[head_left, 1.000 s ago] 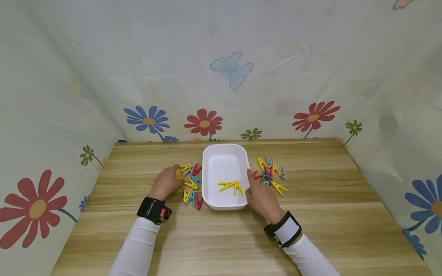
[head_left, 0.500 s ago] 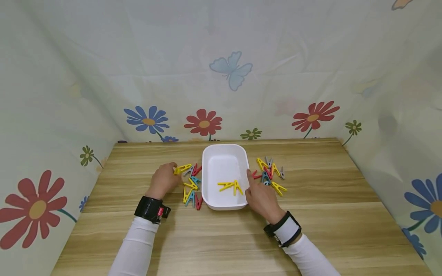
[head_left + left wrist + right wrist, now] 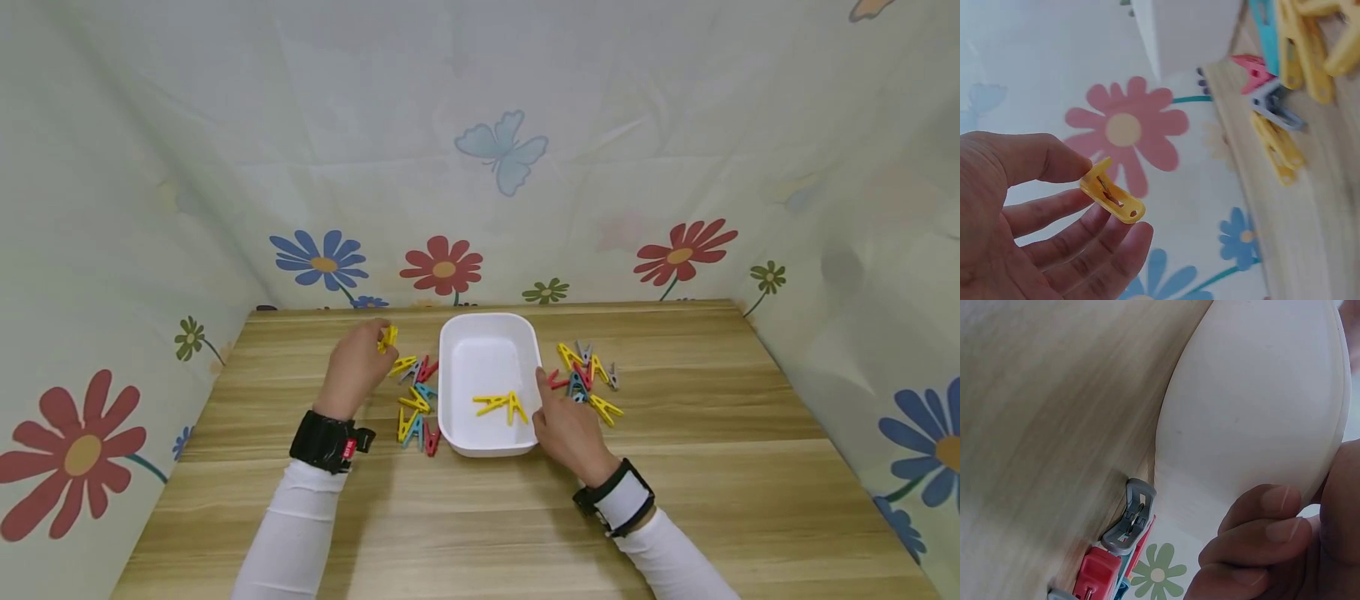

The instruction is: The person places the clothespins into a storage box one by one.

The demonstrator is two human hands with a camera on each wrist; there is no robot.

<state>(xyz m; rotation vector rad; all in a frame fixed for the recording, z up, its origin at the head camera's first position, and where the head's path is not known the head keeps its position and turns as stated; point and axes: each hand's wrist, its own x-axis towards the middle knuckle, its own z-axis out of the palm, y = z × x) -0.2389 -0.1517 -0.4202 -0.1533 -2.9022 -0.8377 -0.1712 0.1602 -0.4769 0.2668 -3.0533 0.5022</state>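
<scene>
The left hand [image 3: 351, 367] pinched a V-shaped yellow plastic clothespin [image 3: 1109, 204] — the right hand [image 3: 570, 431] gripped a white rectangular plastic tub [image 3: 486, 354].

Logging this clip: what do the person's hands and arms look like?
The left hand and right hand are bare. Both sleeves are white. The left strap is black with a red tag; the right strap is black with a white panel.

Right hand [image 3: 1266, 544], white tub [image 3: 1247, 419] (gripped); clothespins [image 3: 1096, 573]

two hands [image 3: 356, 367] [image 3: 573, 433], one tray [image 3: 487, 358], over fifteen clips [image 3: 495, 402]
</scene>
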